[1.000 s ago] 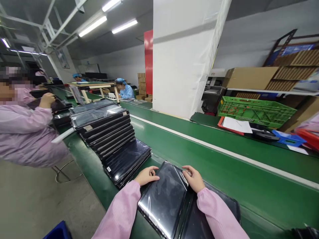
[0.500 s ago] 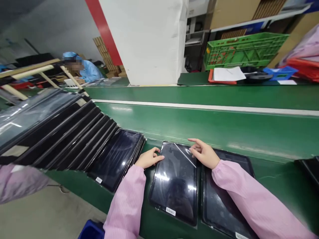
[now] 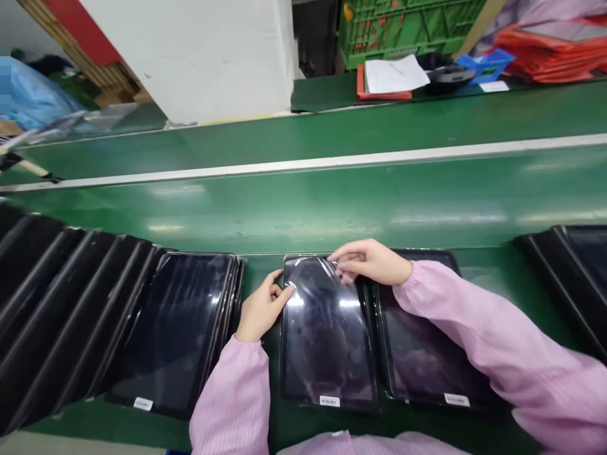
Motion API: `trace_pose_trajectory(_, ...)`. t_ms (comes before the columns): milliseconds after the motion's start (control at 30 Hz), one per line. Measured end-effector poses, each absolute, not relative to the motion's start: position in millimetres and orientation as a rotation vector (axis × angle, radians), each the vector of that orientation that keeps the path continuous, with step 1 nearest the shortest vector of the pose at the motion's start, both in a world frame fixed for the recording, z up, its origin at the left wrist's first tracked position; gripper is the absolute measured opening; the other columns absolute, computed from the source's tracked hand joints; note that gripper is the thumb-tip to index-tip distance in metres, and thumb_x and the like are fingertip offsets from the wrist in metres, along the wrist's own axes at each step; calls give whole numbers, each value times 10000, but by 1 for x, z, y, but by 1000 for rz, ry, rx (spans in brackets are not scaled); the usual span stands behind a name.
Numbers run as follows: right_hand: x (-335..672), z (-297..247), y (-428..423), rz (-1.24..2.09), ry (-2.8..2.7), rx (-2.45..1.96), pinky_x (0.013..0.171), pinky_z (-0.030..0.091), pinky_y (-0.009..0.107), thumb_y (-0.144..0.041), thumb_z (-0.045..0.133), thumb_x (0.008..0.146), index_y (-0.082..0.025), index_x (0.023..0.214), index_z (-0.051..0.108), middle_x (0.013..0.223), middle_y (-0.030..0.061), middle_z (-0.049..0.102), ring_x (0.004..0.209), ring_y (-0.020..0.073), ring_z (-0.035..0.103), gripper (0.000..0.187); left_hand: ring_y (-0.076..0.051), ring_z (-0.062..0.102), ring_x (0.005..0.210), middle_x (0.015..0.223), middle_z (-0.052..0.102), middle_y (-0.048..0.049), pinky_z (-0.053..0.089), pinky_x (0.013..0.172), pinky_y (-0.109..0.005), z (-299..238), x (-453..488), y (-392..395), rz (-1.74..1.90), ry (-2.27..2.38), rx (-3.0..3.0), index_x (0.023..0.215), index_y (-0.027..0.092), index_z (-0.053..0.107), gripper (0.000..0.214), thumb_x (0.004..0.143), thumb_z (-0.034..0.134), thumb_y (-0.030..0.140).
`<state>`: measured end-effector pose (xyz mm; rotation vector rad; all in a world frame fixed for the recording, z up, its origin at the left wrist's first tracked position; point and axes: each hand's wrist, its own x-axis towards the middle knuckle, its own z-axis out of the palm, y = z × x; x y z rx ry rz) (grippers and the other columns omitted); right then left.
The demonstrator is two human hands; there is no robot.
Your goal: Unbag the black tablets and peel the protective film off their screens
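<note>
A black tablet screen (image 3: 327, 335) lies flat on the green bench in front of me, covered by a clear film (image 3: 310, 278). My left hand (image 3: 260, 309) grips its upper left edge, thumb on the glass. My right hand (image 3: 370, 260) pinches the film near the top edge, fingers pressed together. A second black tablet (image 3: 427, 354) lies just to the right, partly under my right sleeve. Both arms wear pink sleeves.
A fanned row of black tablets (image 3: 95, 316) stretches off to the left. More dark panels (image 3: 569, 272) sit at the right edge. Beyond runs the green conveyor belt (image 3: 303, 208) with a white stripe. A green crate (image 3: 408, 25), papers and orange items stand at the back.
The camera has tilted down toward the bench. My right hand moved left onto the top of the middle tablet and closed on the film; my left hand shifted to its left edge.
</note>
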<state>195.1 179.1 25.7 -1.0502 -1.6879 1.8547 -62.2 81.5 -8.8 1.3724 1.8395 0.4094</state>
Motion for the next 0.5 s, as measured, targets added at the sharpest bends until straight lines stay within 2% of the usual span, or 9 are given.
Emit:
trace_pose_trajectory(100,170,31,183,2031,-1583,-1010,572,634,228,-100,697,824,-167,1029,740,712,6,757,575,127,726,220,-154,580,678,706,603,64,403,691,-268,-18,-65,80,472,1808,1367,1394,261,512,627,859,541,584)
trace_pose_trajectory(267,142,23,187,2051,-1218,-1082,598,632,191,37,565,888,-156,1059,717,694,15,752,640,122,745,299,-145,532,644,676,549,52,413,668,-265,-26,-67,77,572,1771,1362,1407,193,530,696,837,571,591)
trace_pose_trajectory(400,145,18,192,1984,-948,-1127,786,650,277,45,518,917,-123,998,700,748,47,760,703,128,752,261,-154,538,674,710,560,34,423,699,-284,-24,-68,77,587,1767,1358,1400,173,545,700,832,591,580)
trace_pose_trajectory(500,149,17,197,1974,-880,-1152,933,611,335,45,489,934,-111,969,690,763,57,759,750,126,751,257,-146,512,665,700,527,41,419,713,-293,-23,-68,78,603,1745,1348,1400,135,537,726,823,603,570)
